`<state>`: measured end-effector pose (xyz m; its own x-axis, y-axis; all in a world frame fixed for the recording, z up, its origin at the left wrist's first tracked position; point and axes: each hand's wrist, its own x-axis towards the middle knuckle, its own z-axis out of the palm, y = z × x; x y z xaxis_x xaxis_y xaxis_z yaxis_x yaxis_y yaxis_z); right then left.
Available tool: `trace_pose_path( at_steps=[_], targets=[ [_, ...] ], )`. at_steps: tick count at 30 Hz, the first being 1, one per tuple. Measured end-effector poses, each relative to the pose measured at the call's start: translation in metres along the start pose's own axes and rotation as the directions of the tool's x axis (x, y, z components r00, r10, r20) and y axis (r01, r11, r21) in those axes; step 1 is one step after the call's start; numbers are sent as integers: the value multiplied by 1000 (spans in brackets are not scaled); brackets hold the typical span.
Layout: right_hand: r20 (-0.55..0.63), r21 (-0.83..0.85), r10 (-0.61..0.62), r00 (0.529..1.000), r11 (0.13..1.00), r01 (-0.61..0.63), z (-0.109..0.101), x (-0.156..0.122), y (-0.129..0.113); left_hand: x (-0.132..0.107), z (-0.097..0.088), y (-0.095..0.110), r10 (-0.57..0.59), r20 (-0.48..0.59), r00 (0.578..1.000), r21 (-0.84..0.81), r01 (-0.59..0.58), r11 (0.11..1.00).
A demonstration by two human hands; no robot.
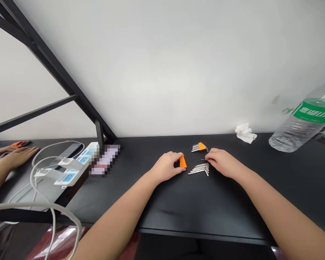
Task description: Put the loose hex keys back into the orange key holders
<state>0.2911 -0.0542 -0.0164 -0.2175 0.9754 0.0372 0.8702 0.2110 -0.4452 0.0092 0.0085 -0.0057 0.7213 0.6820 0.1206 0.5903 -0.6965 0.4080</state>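
head view: the left hand pinches an orange holder by its edges, between thumb and fingertips, over the black table. the right hand pinches one thin hex key at its right end; the free end points toward the holder. loose hex keys lie just nearer the person. handling: the holder is probably light, stiff plastic; grip opposite edges. the key is probably light, rigid and slippery; grip near the bend.
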Motion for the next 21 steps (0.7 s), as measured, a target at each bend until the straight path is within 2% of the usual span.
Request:
trace_pose_path(
  at_steps=[5,10,14,21],
  targets=[
    [53,55,-84,995,995,81,-3,-4,-12,0,0,1,3,5,1000,4,-3,1000],
    [84,53,-68,994,997,63,-5,-9,-24,0,1,1,7,-4,1000,-4,-7,1000],
    [51,1,-55,997,998,55,-8,-13,-30,-1,0,2,10,-7,1000,15,-10,1000],
    [107,-60,-190,976,979,197,-6,-19,-41,-1,-3,7,-4,-7,1000,12,4,1000]
  ],
)
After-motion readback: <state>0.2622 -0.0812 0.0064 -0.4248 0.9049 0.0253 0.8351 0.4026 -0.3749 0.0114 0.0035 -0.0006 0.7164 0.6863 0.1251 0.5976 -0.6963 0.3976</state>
